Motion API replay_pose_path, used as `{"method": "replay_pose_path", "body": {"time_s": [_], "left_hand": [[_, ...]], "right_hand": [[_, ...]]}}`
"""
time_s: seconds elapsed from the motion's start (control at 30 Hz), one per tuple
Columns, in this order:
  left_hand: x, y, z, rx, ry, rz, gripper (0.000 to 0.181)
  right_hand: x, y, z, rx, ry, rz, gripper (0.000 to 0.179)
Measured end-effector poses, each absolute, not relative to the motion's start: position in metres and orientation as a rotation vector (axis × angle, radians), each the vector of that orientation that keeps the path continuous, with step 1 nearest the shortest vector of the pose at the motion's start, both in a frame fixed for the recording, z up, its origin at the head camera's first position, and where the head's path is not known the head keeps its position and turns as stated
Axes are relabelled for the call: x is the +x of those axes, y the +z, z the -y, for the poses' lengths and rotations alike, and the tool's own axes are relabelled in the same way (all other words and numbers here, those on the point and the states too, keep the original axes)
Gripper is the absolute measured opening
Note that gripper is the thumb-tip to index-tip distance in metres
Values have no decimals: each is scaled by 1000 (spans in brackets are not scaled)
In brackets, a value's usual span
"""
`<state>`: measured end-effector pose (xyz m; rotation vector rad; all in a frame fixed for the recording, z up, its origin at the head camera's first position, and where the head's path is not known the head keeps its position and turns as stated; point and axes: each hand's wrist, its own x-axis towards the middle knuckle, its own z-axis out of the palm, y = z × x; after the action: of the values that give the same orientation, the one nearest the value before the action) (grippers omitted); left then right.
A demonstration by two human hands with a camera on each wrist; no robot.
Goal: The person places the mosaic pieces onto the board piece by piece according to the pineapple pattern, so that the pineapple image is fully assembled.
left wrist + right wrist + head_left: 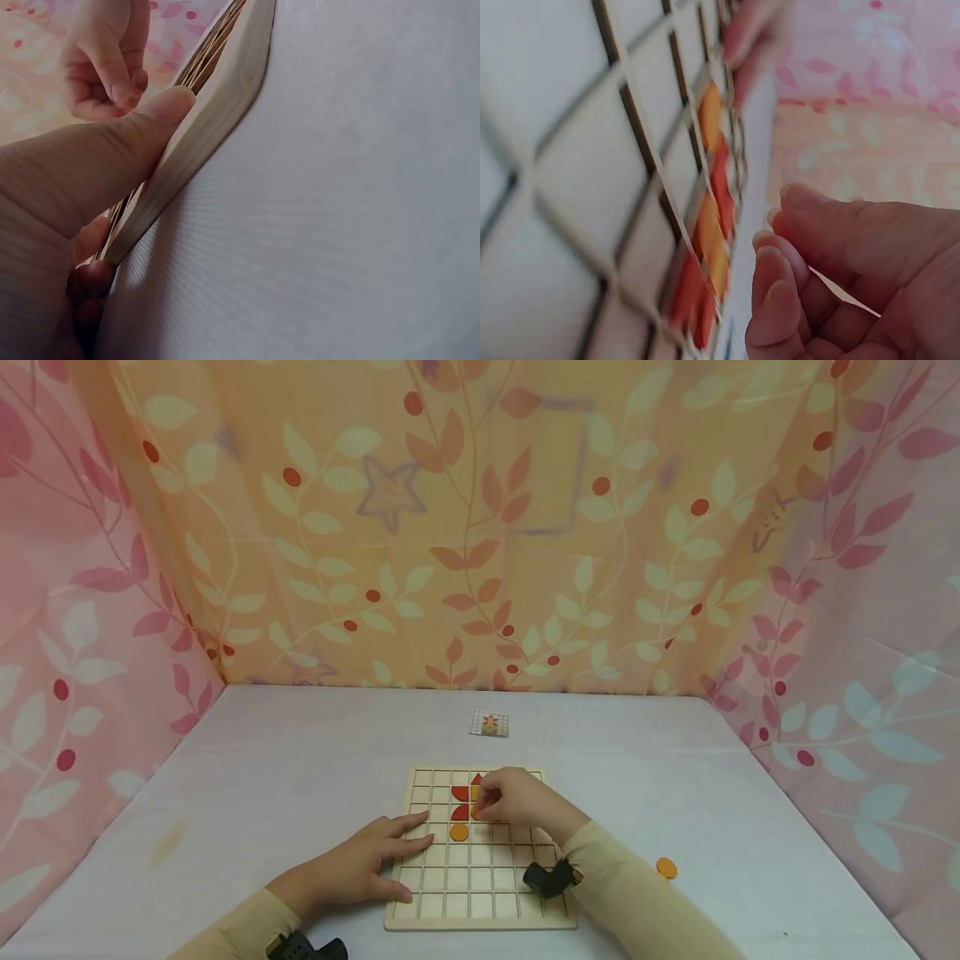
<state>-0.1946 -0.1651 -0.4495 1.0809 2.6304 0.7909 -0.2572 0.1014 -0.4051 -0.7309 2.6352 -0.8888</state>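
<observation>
A pale wooden grid board (450,906) lies on the table. My left hand (367,862) rests on its left side with fingers spread; in the left wrist view the thumb (124,146) presses on the rim. Over the upper middle of the board is my right hand (517,797), its fingers curled and the fingertips close together. No piece shows between them in the right wrist view. Beside that hand, two red rounded pieces (460,812), a red triangle (477,779) and an orange disc (459,832) sit in squares. Yellow-orange pieces there are partly hidden by the fingers.
A small card (489,723) with a printed grid and a coloured figure lies beyond the board. Loose orange discs (667,867) lie to the right, by my right sleeve. Patterned cloth (480,568) hangs behind the white table and along both sides.
</observation>
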Motion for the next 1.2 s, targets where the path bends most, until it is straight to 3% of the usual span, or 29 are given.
{"method": "replay_pose_path", "body": {"time_s": [0.73,1.2], "left_hand": [[-196,-453,166,1067,782,-2649,73],[-196,-454,166,1079,788,-2643,74]], "right_hand": [[-245,-397,-207,-475,-857,-2667,9],[-234,-410,-220,-384,-690,-2672,22]]}}
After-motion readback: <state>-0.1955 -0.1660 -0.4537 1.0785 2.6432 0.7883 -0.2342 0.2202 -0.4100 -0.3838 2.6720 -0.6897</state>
